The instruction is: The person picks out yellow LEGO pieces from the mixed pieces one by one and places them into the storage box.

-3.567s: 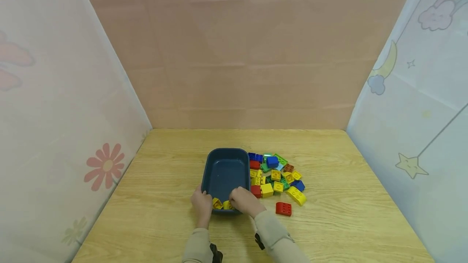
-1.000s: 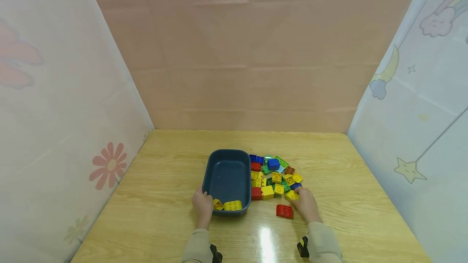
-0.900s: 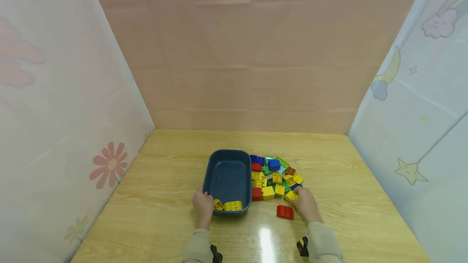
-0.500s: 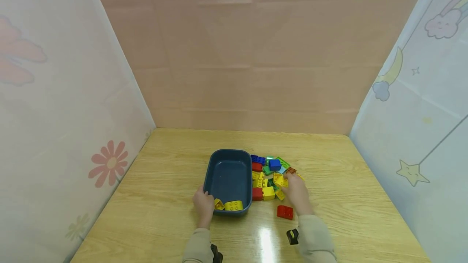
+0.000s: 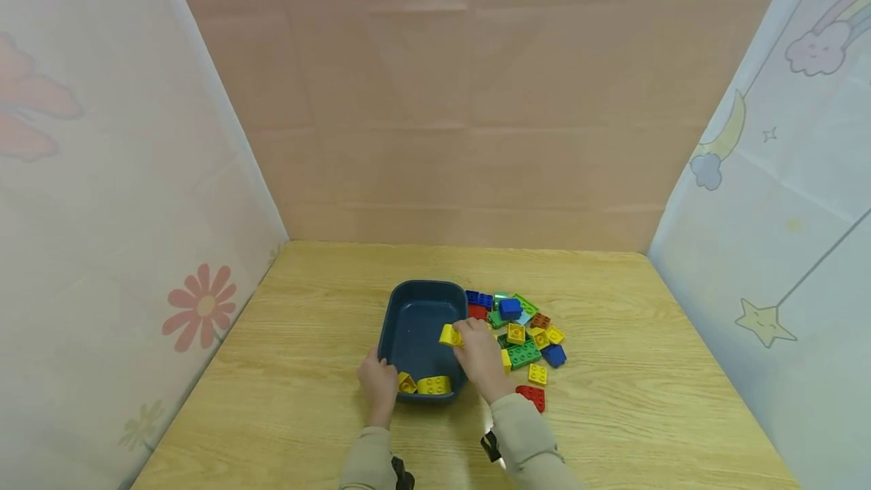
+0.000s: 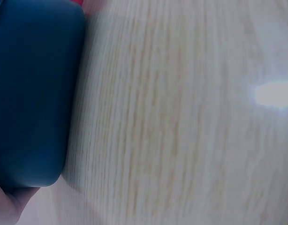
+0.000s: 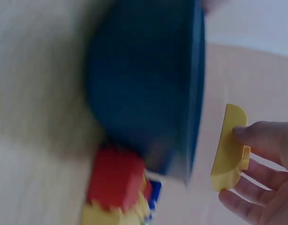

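My left hand [image 5: 377, 382] grips the near left rim of a dark blue plastic bin [image 5: 420, 327]. Above the bin's right side, my right hand [image 5: 481, 360] pinches a yellow toy brick [image 7: 228, 147] between thumb and fingers. In the right wrist view this brick has a curved outline and a stud. Two yellow bricks lie at the bin's near end, one wedge-like [image 5: 406, 383] and one long with studs [image 5: 434, 385]. The left wrist view shows the bin's outer wall [image 6: 34, 93] and only a small part of that hand.
Right of the bin lies a pile of bricks, among them a blue brick [image 5: 510, 309], a green brick [image 5: 524, 355] and a dark blue brick [image 5: 554, 355]. A small yellow brick [image 5: 537, 374] and a red brick [image 5: 532, 398] lie nearer on the wooden table [image 5: 640, 399].
My right hand has taken the yellow curved brick from the pile's right side and carried it left over the bin. A small yellow brick now sits nearer the red one. The left hand stays put.
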A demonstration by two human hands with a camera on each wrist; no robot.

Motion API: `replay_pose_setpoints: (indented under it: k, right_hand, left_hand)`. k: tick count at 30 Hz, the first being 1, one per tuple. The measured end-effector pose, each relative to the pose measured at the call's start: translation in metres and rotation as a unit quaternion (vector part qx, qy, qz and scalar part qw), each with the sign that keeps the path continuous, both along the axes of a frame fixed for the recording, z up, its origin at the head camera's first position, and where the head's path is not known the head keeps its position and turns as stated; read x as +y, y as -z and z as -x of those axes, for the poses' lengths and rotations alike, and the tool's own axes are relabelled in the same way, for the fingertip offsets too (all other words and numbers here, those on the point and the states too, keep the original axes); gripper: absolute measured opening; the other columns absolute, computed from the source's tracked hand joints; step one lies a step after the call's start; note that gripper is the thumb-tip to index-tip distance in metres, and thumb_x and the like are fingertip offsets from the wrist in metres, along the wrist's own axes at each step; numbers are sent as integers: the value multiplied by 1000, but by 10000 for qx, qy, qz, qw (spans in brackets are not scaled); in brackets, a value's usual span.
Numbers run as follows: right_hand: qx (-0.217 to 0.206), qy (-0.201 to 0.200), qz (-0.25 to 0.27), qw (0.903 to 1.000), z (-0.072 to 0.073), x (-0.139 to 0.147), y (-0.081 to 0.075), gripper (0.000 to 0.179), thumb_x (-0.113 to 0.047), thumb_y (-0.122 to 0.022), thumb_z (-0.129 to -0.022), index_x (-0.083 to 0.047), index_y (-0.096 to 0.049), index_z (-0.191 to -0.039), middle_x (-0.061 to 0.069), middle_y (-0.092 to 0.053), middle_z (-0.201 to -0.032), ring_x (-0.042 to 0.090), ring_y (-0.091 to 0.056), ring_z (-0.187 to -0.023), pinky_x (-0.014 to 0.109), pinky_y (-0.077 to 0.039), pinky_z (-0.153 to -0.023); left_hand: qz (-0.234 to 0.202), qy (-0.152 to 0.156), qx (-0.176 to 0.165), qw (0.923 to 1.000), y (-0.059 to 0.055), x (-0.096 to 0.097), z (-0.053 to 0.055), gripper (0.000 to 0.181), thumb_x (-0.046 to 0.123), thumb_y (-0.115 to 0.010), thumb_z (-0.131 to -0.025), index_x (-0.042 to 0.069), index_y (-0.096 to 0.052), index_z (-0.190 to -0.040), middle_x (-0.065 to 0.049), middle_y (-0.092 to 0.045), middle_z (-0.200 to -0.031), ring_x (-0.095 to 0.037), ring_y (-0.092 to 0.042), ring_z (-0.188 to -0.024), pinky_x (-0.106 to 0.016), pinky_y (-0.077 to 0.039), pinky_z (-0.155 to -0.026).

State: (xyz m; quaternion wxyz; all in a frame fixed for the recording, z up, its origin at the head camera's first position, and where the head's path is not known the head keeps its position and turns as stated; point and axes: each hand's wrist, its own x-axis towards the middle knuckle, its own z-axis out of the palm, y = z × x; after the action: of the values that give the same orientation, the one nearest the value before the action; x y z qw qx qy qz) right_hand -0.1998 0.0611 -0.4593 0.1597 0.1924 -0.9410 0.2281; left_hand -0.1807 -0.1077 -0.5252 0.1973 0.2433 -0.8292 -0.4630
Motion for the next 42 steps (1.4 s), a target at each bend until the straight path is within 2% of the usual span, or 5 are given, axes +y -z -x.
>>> replay_pose_setpoints:
  k: [6, 15, 26, 35, 42]
  right_hand:
    - [-283, -378, -277, 9985, 2, -29, 19, 28, -3, -73, -68, -5, -64, -94, 6, -58, -88, 21, -52, -81, 29, -51, -63]
    - [-191, -600, -611, 9961, -1, -51, 33, 27, -1, -74, -67, -6, -65, -92, 5, -58, -86, 19, -51, -80, 23, -50, -61]
    - [-549, -875, -778, 9916, -2, -61, 42, 26, 2, -71, -69, -6, -66, -94, 6, -58, -89, 19, -51, -84, 24, -50, -66]
    - [-600, -982, -1073, 9875, -5, -64, 46, 19, 4, -69, -71, -5, -67, -88, 6, -58, -82, 19, -52, -78, 21, -49, -62]
    - [-816, -1078, -1090, 9848, -4, -64, 47, 15, 7, -66, -72, -6, -67, -81, 4, -55, -74, 17, -53, -72, 21, -48, -58]
  left_hand:
    - [99, 14, 73, 9999, 1, 1, -1, 32, -17, -52, -71, -15, -57, -102, -31, -59, -98, -40, -58, -91, -47, -49, -72]
    - [55, 44, 328, 9994, -1, 1, -2, 23, -18, -52, -71, -13, -60, -93, -29, -61, -89, -39, -60, -84, -47, -50, -66]
    - [91, 70, 483, 9988, 3, 0, -2, 24, -18, -52, -70, -13, -61, -92, -29, -62, -87, -39, -60, -82, -47, -50, -65]
    - [-57, 72, 289, 9995, 2, 0, -3, 35, -18, -49, -69, -16, -57, -103, -33, -57, -98, -40, -59, -87, -47, -50, -67]
    - [-18, 78, 391, 9992, 3, 0, -3, 26, -18, -49, -71, -13, -60, -94, -29, -61, -90, -40, -59, -84, -47, -50, -65]
